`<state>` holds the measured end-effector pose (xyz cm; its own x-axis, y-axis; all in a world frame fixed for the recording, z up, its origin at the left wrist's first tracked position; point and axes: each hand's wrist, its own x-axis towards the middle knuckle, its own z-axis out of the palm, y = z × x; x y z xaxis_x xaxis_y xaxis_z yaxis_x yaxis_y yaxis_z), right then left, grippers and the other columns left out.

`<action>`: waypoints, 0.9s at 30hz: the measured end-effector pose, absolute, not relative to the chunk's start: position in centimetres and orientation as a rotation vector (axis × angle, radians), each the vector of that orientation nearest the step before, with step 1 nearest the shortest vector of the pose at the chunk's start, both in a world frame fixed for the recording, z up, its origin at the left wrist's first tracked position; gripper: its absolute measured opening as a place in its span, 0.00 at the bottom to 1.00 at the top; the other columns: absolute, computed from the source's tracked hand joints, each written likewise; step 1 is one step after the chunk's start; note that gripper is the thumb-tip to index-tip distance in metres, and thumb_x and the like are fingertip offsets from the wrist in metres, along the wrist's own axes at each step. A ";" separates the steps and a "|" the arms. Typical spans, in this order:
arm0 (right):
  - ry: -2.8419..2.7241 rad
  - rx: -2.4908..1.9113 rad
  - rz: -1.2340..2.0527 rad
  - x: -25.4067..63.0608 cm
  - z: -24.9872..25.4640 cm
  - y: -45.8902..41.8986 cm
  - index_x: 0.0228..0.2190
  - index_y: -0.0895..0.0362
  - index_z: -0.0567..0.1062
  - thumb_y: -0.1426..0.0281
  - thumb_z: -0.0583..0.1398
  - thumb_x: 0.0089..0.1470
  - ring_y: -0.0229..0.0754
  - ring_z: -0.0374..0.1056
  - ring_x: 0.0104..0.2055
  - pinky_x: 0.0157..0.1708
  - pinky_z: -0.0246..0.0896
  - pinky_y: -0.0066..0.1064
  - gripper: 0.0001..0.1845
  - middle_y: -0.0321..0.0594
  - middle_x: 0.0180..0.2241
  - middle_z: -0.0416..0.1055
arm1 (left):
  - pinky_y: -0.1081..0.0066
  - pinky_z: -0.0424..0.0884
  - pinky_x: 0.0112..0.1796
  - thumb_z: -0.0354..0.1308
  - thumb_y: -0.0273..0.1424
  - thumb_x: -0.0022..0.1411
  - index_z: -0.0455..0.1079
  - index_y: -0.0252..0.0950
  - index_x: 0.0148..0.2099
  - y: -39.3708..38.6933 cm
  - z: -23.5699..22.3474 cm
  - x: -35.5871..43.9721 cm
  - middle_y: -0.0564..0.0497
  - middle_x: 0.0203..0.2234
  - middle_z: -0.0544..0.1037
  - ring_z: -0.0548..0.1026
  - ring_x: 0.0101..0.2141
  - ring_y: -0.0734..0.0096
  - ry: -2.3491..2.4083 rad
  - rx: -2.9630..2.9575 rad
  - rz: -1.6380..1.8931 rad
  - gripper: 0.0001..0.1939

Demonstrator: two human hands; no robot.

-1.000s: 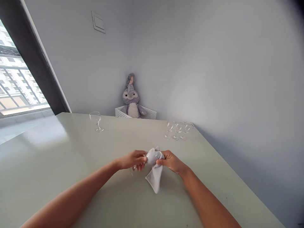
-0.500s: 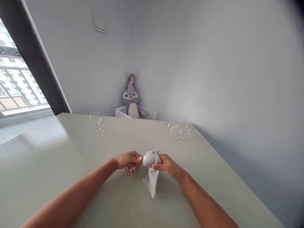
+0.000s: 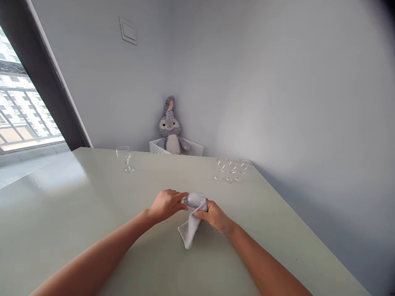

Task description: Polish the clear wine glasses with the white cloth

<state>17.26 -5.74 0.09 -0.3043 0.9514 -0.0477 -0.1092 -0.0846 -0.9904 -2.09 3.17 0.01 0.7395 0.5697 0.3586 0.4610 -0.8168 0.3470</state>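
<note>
Right hand (image 3: 216, 216) has a small white fabric cloth (image 3: 191, 224) pinched at the mouth of a clear, stemmed wineglass (image 3: 195, 200), thumb outside, other fingers mostly hidden. Left hand (image 3: 166, 204) is narrowed around the stem end, can't tell how hard it's squeezing. Biggest thing around is the glossy, pale green table (image 3: 148, 259), and the glass is tipped on its side above the middle of it, mouth toward the table's right. I'd stay over that middle: three clear stemmed glasses (image 3: 233, 166) stand grouped at the table's far right corner, and a lone clear stemmed glass (image 3: 124, 155) is near its far left edge. Cloth-wise, part looks tucked in the bowl while a tail dangles toward the table's near side; maybe gather that up so it doesn't drag. Imo turn the glass slowly and go easy on the rim. And don't twist against the stem, since that's probably the bit that snaps.
</note>
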 end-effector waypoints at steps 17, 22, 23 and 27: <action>-2.033 -1.266 0.226 20.8 -0.9 -4.2 0.35 0.52 0.76 0.73 0.53 0.50 0.42 0.65 0.27 0.31 0.58 0.33 0.14 0.39 0.25 0.73 | 0.78 0.53 0.20 0.55 0.47 0.50 0.68 0.31 0.34 3.8 1.2 -2.5 0.56 0.18 0.64 0.59 0.16 0.84 0.465 1.507 0.194 0.22; -1.959 -1.244 -0.004 21.2 -0.6 -4.0 0.44 0.52 0.71 0.79 0.49 0.51 0.43 0.68 0.41 0.39 0.61 0.34 0.22 0.39 0.40 0.73 | 0.78 0.52 0.19 0.56 0.47 0.51 0.67 0.30 0.44 3.8 0.6 -2.4 0.56 0.18 0.64 0.59 0.16 0.83 0.546 1.413 0.267 0.27; -1.937 -1.228 -0.047 21.2 -0.5 -4.0 0.45 0.51 0.70 0.80 0.48 0.51 0.42 0.67 0.45 0.41 0.61 0.34 0.23 0.39 0.43 0.72 | 0.78 0.52 0.20 0.56 0.47 0.51 0.68 0.30 0.44 3.9 0.6 -2.5 0.56 0.19 0.64 0.59 0.16 0.83 0.567 1.417 0.291 0.27; -1.797 -1.235 -0.172 20.8 0.0 -4.4 0.49 0.51 0.66 0.78 0.47 0.54 0.42 0.63 0.50 0.46 0.59 0.34 0.23 0.40 0.47 0.69 | 0.77 0.52 0.20 0.54 0.47 0.52 0.68 0.31 0.44 4.5 0.5 -2.7 0.56 0.19 0.64 0.59 0.17 0.84 0.668 1.391 0.428 0.26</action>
